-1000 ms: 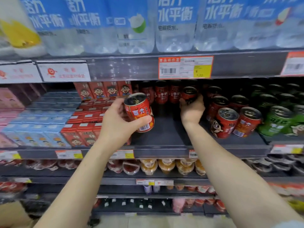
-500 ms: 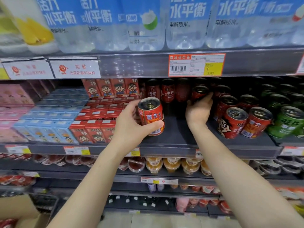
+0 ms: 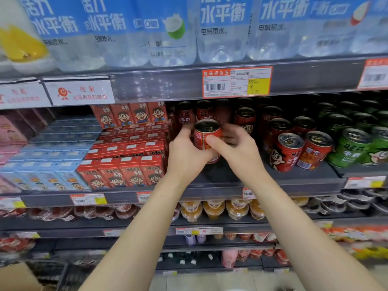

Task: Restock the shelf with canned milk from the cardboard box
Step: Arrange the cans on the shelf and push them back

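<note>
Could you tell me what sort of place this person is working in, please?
Most likely a supermarket aisle: tiered shelves hold rows of red cans and cartons, a barcoded price tag sits on the shelf edge, and the left hand and right hand hold one can.

Blue bottle labels (image 3: 222, 11) read "水平衡" and "电解质水"; a price tag (image 3: 237, 81) shows "¥ 5.00"; a white sign (image 3: 80, 92) says "抱歉"; red cartons (image 3: 132, 171) carry "旺仔", red cans (image 3: 184, 117) "牛奶".

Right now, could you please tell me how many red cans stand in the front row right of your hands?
2, besides the held can: one red can right of the right hand, one beside it, next to the green cans. More stand behind, partly hidden.
</note>
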Demonstrator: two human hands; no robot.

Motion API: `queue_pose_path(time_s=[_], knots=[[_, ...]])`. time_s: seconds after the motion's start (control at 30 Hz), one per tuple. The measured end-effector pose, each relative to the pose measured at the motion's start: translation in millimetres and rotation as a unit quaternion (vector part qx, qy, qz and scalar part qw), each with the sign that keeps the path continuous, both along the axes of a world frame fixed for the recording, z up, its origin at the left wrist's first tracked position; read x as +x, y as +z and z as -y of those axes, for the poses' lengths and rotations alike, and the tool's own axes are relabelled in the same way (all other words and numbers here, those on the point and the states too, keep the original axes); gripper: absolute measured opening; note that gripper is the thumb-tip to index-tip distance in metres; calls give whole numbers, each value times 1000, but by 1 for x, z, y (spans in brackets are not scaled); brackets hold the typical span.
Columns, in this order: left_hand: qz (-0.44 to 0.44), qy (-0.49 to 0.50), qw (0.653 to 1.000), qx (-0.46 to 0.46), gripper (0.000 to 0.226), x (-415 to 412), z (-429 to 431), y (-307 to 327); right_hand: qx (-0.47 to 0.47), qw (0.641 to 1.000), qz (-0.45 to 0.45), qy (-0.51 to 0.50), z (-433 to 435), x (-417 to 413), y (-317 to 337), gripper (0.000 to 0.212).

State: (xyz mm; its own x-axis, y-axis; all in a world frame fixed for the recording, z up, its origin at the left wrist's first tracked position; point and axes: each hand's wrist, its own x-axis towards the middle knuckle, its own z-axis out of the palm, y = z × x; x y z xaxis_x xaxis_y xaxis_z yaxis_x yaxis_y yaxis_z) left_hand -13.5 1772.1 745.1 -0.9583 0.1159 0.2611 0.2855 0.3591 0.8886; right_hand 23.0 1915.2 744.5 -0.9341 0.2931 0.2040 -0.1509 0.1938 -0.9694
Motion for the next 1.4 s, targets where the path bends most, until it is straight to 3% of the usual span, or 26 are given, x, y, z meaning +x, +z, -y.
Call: queue_pose_path(time_s=[0.23,0.37,0.47,0.53,0.67,0.83,1.03,1.4], knots=[[-16,3,997,-77,62,-9,-15,-4,49,999,14,-11,-11,-17,-6,68],[2,-12,991,-135,68,-16,-17,-6,62,997,21,-39,-15,-27,-13,62],[-24,11,966,-256,87,-19,-17,-4,67,994,22,-82,-16,-43,-23,56],[-53,37,952,-300,87,-19,-14,-2,68,991,18,-117,-19,-54,-30,55],[-89,42,947,-306,75,-19,-9,-1,99,979,5,-179,-29,-77,-45,50],[-86,41,957,-272,67,-18,-8,-7,126,969,4,-214,-23,-87,-51,64],[-78,34,967,-240,63,-19,-3,-11,183,941,-5,-284,-7,-89,-59,66],[-51,16,974,-221,62,-21,2,-9,148,943,56,-294,-15,-97,-46,62]])
